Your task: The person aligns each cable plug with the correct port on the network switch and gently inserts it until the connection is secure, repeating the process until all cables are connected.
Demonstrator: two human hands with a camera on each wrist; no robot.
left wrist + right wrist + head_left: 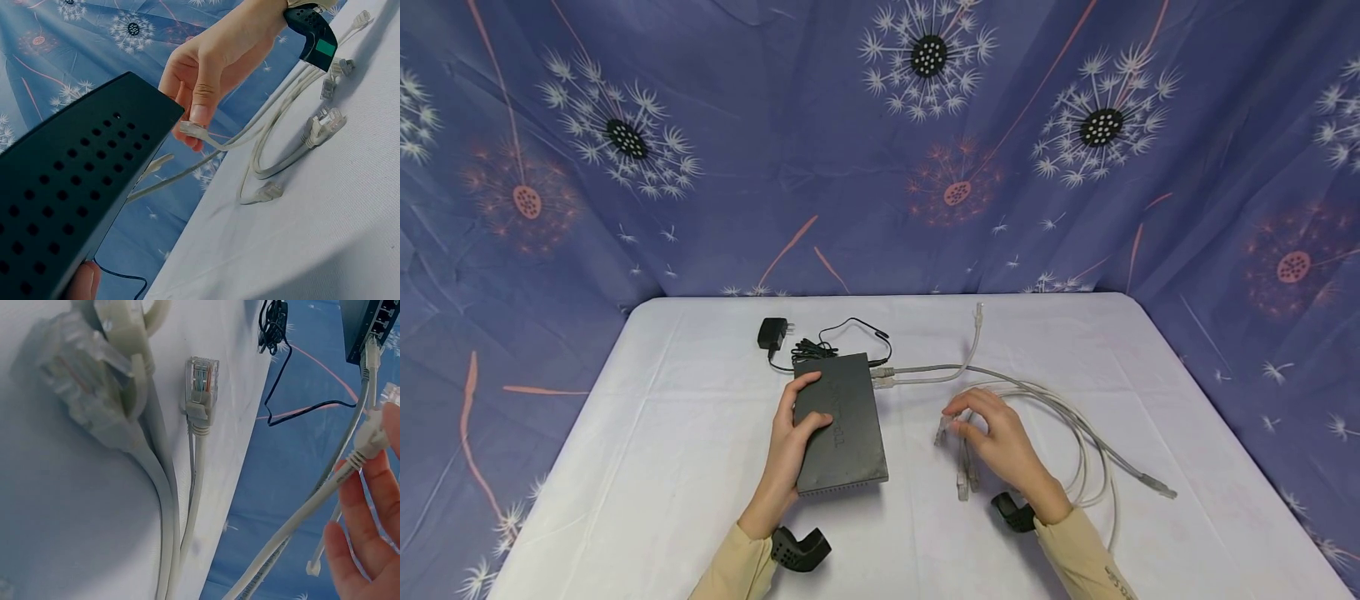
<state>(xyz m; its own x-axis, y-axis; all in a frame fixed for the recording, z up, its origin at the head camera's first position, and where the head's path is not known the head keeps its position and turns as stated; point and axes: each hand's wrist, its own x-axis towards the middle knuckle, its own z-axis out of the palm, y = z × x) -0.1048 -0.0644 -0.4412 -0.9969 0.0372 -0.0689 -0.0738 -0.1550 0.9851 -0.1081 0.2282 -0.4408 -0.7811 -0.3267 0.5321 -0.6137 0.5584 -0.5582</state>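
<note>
A flat black network switch (857,442) is gripped at its left side by my left hand (790,454), the thumb lying across its top. Its vented end wall (75,181) fills much of the left wrist view. Two Ethernet cable plugs (882,379) sit in ports on its right side. Off to the right, my right hand (1000,433) pinches the plug end of a light Ethernet cable (372,434) between thumb and fingers, apart from the switch. Just below that hand, more loose plugs (962,486) lie on the white cloth.
Behind the switch are a black power adapter (772,333) and its bundled cord (814,350). One loose plug (979,313) points toward the table's back edge. Looped grey cables (1086,425) spread across the right side. A blue dandelion-print curtain (775,167) hangs behind the table.
</note>
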